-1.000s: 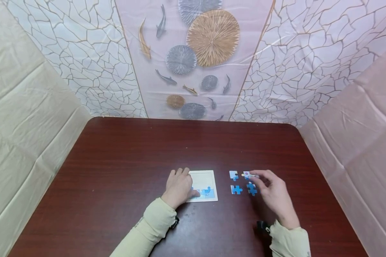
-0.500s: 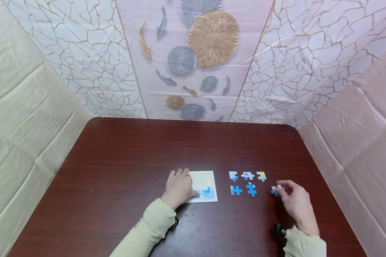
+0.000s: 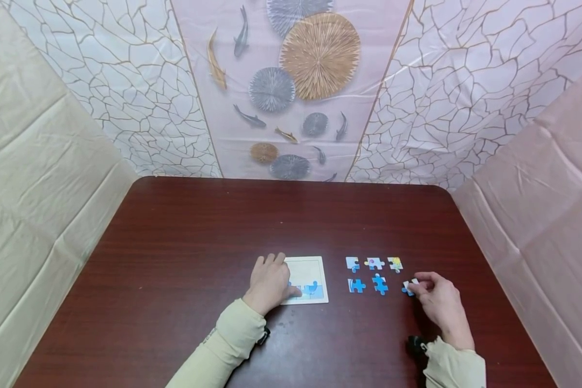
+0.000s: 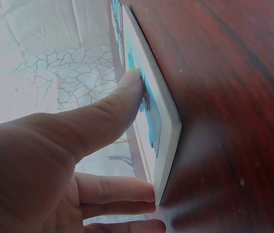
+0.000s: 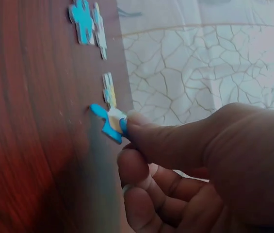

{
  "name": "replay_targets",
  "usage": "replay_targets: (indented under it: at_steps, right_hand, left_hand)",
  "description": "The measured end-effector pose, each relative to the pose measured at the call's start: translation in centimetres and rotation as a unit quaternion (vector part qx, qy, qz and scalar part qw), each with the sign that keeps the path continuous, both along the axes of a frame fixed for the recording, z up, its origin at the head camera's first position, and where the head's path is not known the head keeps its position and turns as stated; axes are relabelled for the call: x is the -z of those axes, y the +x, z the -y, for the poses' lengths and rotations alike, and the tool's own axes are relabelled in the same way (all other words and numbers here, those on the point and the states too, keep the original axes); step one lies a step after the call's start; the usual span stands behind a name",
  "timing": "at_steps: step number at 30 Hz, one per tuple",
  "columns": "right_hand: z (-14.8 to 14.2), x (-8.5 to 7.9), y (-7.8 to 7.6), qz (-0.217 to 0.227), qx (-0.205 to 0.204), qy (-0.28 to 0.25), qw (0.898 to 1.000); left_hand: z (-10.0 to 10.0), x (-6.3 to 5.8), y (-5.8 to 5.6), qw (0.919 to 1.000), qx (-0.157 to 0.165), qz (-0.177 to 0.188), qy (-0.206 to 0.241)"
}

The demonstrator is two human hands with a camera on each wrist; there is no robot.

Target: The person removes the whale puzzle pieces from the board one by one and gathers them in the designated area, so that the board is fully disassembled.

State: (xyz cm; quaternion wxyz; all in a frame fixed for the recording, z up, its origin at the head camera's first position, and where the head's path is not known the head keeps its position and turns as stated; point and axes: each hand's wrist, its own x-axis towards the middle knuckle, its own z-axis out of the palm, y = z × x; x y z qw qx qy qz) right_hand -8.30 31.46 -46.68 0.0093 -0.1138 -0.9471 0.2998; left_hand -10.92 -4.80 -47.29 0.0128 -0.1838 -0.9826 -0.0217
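Note:
A white puzzle board (image 3: 304, 280) lies on the table, with blue pieces (image 3: 313, 291) fitted along its near side. My left hand (image 3: 270, 283) rests at its left end. In the left wrist view the thumb (image 4: 129, 87) presses on the blue pieces, while fairly straight fingers (image 4: 115, 189) touch the board's edge. To the right, my right hand (image 3: 443, 302) pinches a blue and white puzzle piece (image 3: 408, 287) between thumb and fingers. The right wrist view has this puzzle piece (image 5: 111, 127) tilted, one blue knob sticking out; its far part is hidden by the thumb.
Between board and right hand, loose pieces lie in two rows. The far row has a white-blue piece (image 3: 352, 263), a pinkish piece (image 3: 374, 263) and a yellow piece (image 3: 395, 264). Two blue pieces, one at left (image 3: 357, 285), form the near row. Patterned cloth (image 3: 291, 108) hangs behind the table.
My right hand has left the far row, where the yellow piece now lies, and moved right and nearer to the blue and white puzzle piece, then slightly left with it. The left hand stays.

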Motion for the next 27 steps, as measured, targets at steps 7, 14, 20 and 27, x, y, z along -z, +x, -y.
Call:
replay_targets:
  at_steps: [7,14,20,27]
  right_hand:
    - [1.1,0.2,-0.7,0.017,0.002,-0.003,1.0]
    - [1.7,0.6,-0.9,0.02,-0.001,0.018,1.0]
    - [2.0,0.7,-1.1,0.032,-0.009,0.019,0.999]
    - [2.2,1.0,-1.3,0.038,-0.01,0.018,0.999]
  left_hand:
    - [0.0,0.0,0.0,1.0,0.0,-0.003,0.004]
    - [0.0,0.2,-0.1,1.0,0.001,-0.005,0.004]
    - [0.0,0.2,-0.1,1.0,-0.001,0.0,0.002]
    - [0.1,0.1,-0.1,1.0,-0.001,0.007,0.003]
